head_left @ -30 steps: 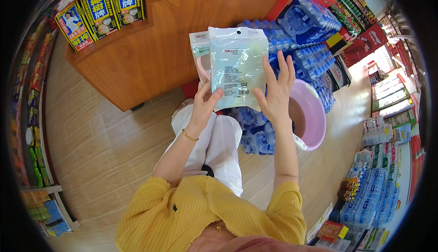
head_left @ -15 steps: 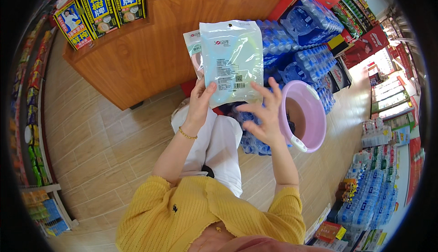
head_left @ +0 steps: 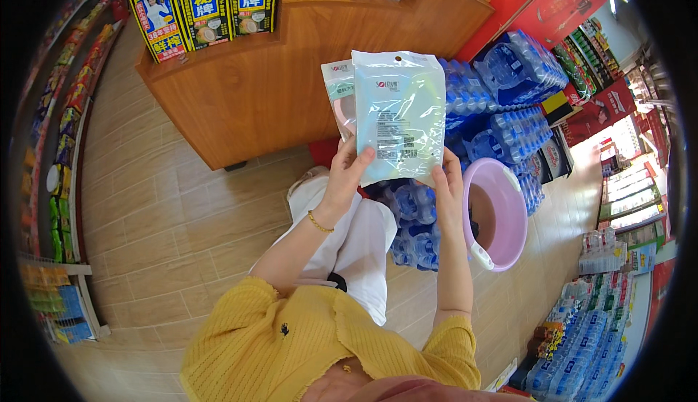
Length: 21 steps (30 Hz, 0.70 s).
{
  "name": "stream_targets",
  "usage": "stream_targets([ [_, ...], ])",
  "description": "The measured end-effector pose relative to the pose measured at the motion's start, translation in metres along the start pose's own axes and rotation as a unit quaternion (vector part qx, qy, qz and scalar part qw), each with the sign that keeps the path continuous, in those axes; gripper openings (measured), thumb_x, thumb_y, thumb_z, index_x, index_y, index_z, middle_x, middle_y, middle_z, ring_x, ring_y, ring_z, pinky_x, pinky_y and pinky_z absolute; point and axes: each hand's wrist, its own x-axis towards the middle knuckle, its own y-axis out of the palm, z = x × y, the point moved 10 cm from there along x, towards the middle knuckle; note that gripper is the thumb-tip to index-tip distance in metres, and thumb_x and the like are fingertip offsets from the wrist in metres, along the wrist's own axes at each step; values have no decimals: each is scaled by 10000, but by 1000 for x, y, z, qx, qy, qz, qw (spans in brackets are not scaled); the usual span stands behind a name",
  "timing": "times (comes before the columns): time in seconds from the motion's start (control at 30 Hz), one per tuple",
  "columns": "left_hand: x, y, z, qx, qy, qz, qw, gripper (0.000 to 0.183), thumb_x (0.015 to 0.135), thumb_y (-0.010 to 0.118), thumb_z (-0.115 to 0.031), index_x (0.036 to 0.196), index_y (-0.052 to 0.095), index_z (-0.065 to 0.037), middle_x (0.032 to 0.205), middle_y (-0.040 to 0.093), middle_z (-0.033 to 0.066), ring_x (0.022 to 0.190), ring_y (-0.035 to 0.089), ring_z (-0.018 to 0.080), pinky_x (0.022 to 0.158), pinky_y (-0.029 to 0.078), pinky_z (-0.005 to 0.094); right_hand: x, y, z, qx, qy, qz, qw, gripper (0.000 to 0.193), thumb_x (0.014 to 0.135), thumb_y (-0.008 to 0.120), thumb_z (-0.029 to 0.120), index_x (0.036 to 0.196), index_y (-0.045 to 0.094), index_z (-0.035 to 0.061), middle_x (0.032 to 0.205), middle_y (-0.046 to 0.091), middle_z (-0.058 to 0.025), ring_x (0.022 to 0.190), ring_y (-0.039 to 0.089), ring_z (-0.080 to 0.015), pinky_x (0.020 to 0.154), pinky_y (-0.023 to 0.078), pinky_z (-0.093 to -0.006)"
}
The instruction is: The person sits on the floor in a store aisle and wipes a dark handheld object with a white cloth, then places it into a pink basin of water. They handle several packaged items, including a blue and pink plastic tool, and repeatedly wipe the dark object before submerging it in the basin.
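Observation:
Two flat plastic packets are held up in front of me. The front packet [head_left: 407, 107], pale blue-green and glossy with a hang hole at its top, shows a side with small print and a code. Behind it, a second packet [head_left: 338, 85] with a pinkish patch sticks out on the left, mostly hidden. My left hand [head_left: 347, 173] closes on the lower left of both, thumb on the front one. At the front packet's lower right edge, my right hand [head_left: 448, 182] grips it between thumb and fingers.
A brown wooden counter [head_left: 291, 74] with several black-and-yellow cartons [head_left: 207, 9] stands ahead. To the right are shrink-wrapped bottle packs [head_left: 509, 67] and a pink-purple basin [head_left: 520, 216] with something dark in it. More bottles [head_left: 582, 329] stand at lower right; snack shelves [head_left: 65, 140] line the left.
My right hand, spread and apart from the packets before, has taken hold of the front packet's right edge. Packets and left hand sit a little further right and lower in view.

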Motion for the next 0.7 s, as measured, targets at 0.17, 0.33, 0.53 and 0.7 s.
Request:
stream_targets([
  [0.17,-3,3,-6,64,50,3,997,408,861,612,-218,1175,514,23,1128,368,46,1098,386,137,949,330,287,3,-5,49,-267,-154,-95,947,478,872,521,151,1294,364,-8,1307,358,-175,1162,400,-260,967,335,-368],
  [0.33,-15,21,-1,61,-4,53,997,374,861,614,-198,1148,532,28,1066,365,35,998,435,113,855,390,252,33,-10,121,-435,-324,-232,807,571,798,610,186,1301,386,34,1322,345,-204,1237,299,-362,1022,246,-433],
  [0.53,-21,29,4,137,-35,67,988,349,879,587,-215,1144,545,8,1014,368,29,914,441,100,805,393,244,44,35,114,-559,-389,-170,712,634,687,692,249,1268,462,142,1307,383,-160,1231,308,-371,997,257,-526],
  [0.7,-10,22,-10,131,49,12,990,332,906,538,-210,1164,531,-1,1087,405,48,981,429,114,852,375,256,-5,80,70,-521,-352,-13,777,617,715,653,266,1289,454,157,1368,325,-150,1264,259,-398,1012,197,-581],
])
